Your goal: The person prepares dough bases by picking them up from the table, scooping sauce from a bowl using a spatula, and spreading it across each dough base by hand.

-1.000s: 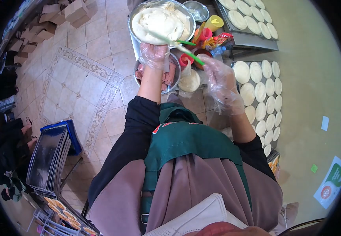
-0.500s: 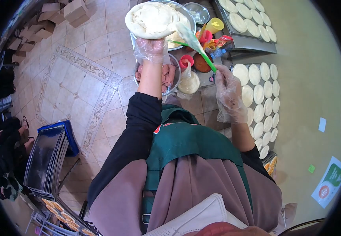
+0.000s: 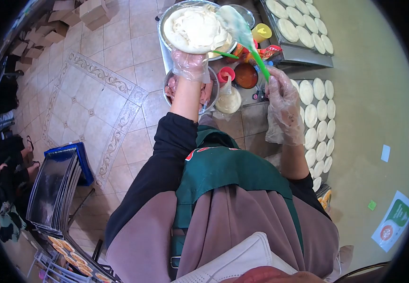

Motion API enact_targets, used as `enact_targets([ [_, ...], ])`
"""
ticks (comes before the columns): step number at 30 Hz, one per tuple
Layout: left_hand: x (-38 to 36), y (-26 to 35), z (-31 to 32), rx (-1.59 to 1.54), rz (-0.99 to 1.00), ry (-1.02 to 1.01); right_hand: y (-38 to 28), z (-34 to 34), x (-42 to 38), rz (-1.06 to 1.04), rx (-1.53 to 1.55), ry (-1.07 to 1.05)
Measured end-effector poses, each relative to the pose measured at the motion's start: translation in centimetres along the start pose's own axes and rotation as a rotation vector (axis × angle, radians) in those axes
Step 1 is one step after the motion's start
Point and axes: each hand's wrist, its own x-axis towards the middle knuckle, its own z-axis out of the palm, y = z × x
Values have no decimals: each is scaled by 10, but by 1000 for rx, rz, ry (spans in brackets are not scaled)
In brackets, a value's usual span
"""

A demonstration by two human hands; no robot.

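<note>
My left hand (image 3: 191, 63), in a clear plastic glove, holds up a round flat dough disc (image 3: 195, 30) spread with white cream. My right hand (image 3: 281, 92), also gloved, grips the green handle of a spatula (image 3: 242, 33); its cream-smeared blade rests at the disc's right edge. Behind the disc is a large metal bowl (image 3: 221, 49) of white filling. Under my left wrist stands a smaller metal bowl (image 3: 209, 96) with pink meat slices.
A bag of white cream (image 3: 228, 100), a red cup (image 3: 224, 74), a bowl of red sauce (image 3: 247, 75) and a yellow cup (image 3: 262, 32) crowd the worktop. Trays of several plain dough rounds (image 3: 318, 113) lie right and at the back (image 3: 299, 26). Stacked dark trays (image 3: 55, 188) stand at left.
The spatula swept from across the disc's lower side up to its right edge. My right hand rose slightly and the disc shifted a little right.
</note>
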Motion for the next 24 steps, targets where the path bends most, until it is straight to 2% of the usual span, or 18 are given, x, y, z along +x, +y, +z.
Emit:
enact_targets([
  [7,7,-1,15,-366,-61,-47,40,14,-19,-163,-101,156],
  [9,11,-4,20,-429,-71,-66,59,26,-15,-319,-118,251],
  [11,16,-5,23,-952,-292,32,76,34,-13,-364,-105,254],
  [15,16,-13,58,-965,-313,-132,67,47,-9,-339,-57,321],
  [17,14,-20,78,195,51,128,68,54,-8,-347,-57,360],
  [18,16,-22,81,193,49,119,71,57,-7,-378,-83,369],
  [19,18,-24,83,30,-3,157,74,62,-8,-382,-84,375],
  [20,19,-25,86,-132,-56,195,75,69,-10,-269,93,361],
  [21,18,-28,83,-131,-57,191,75,74,-13,-154,270,341],
  [23,14,-33,77,406,155,-38,69,78,-15,-110,361,314],
  [24,13,-33,78,410,155,-38,67,78,-15,-103,441,267],
])
